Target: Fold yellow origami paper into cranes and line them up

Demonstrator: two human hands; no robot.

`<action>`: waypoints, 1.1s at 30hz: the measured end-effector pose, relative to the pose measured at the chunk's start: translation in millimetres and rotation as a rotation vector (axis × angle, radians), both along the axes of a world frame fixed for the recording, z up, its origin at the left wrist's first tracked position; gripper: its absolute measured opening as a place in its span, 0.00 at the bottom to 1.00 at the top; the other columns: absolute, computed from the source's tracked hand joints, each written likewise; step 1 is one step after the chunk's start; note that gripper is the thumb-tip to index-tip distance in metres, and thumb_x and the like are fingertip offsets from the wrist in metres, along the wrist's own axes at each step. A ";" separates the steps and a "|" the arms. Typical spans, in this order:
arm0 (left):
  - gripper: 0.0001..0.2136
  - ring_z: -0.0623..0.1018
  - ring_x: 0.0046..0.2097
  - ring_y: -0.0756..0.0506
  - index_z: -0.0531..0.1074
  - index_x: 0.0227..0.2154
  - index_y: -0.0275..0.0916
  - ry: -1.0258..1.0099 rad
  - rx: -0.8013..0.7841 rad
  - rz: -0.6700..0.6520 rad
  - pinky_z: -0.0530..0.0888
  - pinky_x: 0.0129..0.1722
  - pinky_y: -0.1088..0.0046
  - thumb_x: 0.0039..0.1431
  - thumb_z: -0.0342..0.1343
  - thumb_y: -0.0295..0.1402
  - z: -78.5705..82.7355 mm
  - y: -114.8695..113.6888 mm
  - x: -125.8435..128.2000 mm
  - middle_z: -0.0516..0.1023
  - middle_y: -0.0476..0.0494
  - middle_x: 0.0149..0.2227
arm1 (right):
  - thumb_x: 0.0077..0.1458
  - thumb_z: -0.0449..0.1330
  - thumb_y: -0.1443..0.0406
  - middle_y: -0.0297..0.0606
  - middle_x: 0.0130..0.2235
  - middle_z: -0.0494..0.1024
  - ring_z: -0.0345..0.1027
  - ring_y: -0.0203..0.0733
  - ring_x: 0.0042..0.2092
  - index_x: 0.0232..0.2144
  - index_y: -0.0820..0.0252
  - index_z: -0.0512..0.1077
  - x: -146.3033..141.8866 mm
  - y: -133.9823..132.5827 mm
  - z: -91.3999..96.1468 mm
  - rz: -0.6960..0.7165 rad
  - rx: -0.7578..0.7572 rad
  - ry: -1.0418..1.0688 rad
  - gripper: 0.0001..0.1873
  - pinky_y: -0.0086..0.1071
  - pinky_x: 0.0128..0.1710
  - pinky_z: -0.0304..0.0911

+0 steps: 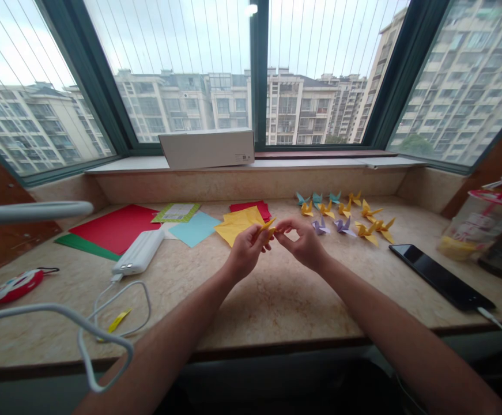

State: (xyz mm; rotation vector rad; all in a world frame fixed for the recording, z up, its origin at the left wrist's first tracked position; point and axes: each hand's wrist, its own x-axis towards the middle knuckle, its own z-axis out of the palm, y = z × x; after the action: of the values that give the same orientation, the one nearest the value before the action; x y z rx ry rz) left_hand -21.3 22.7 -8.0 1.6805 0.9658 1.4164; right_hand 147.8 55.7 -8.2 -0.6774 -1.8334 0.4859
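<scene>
Above the middle of the stone counter, my left hand (pixel 247 249) pinches a small piece of folded yellow paper (pixel 268 224). Its thin pointed end sticks up past my thumb. My right hand (pixel 301 243) meets it from the right, thumb and forefinger closed together at the paper's edge; my fingers hide much of the fold. Just behind my left hand lie yellow paper sheets (pixel 236 223), with red sheets (pixel 251 207) partly under them. Folded paper cranes stand to the right of my right hand: several yellow ones (pixel 366 233), purple ones (pixel 343 225) and teal ones (pixel 317 199).
Left on the counter (pixel 272 317) are a large red sheet (pixel 112 230), a green sheet (pixel 89 246), a light blue sheet (pixel 194 229), a white power bank (pixel 139 252) with a cable, and a red-white object (pixel 17 286). A phone (pixel 441 276) and plastic cup (pixel 462 225) stand right.
</scene>
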 end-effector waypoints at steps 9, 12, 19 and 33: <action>0.15 0.79 0.34 0.47 0.73 0.33 0.33 -0.067 -0.045 -0.040 0.74 0.36 0.72 0.60 0.56 0.43 0.5 -3.8 2.3 0.79 0.42 0.33 | 0.56 0.61 0.65 0.36 0.32 0.79 0.72 0.40 0.35 0.33 0.57 0.75 -0.6 -2.2 1.3 0.023 0.048 0.010 0.03 0.36 0.38 0.66; 0.15 0.78 0.33 0.48 0.73 0.32 0.33 -0.066 -0.038 -0.020 0.73 0.34 0.74 0.59 0.56 0.44 0.2 -3.4 2.3 0.78 0.43 0.30 | 0.56 0.62 0.65 0.38 0.34 0.79 0.72 0.42 0.37 0.33 0.57 0.76 -0.8 -4.9 4.9 0.048 0.050 0.006 0.03 0.36 0.39 0.66; 0.13 0.76 0.33 0.49 0.74 0.29 0.35 -0.058 0.041 0.060 0.72 0.35 0.75 0.59 0.58 0.42 0.5 -0.9 1.5 0.77 0.46 0.29 | 0.56 0.63 0.61 0.40 0.36 0.79 0.72 0.43 0.39 0.33 0.57 0.76 -4.1 -8.2 6.8 0.068 -0.023 0.052 0.06 0.36 0.38 0.66; 0.12 0.77 0.33 0.49 0.73 0.30 0.35 -0.065 0.034 0.096 0.72 0.35 0.75 0.59 0.57 0.41 2.7 -4.3 2.7 0.77 0.47 0.29 | 0.55 0.63 0.61 0.36 0.30 0.77 0.69 0.39 0.32 0.31 0.58 0.74 -6.7 -6.0 2.0 -0.016 -0.058 0.049 0.06 0.34 0.34 0.65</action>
State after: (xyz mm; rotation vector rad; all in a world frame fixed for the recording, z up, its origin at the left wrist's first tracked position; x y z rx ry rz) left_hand -18.6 18.4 -5.3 1.6208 1.0029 1.5491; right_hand 141.1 49.7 -6.2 -0.7126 -1.7726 0.5424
